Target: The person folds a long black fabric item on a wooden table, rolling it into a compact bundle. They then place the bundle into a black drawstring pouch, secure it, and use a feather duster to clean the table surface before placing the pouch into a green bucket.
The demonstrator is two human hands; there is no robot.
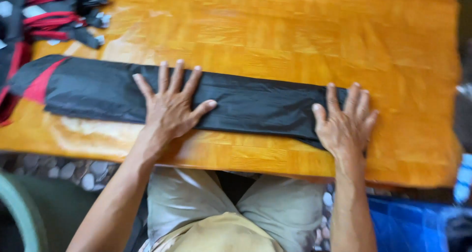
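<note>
Black folded fabric strip (196, 97) laid flat across centre of frame on glossy orange wooden table (305, 31). Left hand (169, 107) pressed flat on strip mid-length, fingers spread, gripping nothing. Right hand (346, 122) flat over strip's right end, likewise spread. Upper left: heap of red-and-black straps (54, 16).

Black cloth strip (246, 104), red patch; orange table (305, 31).
</note>
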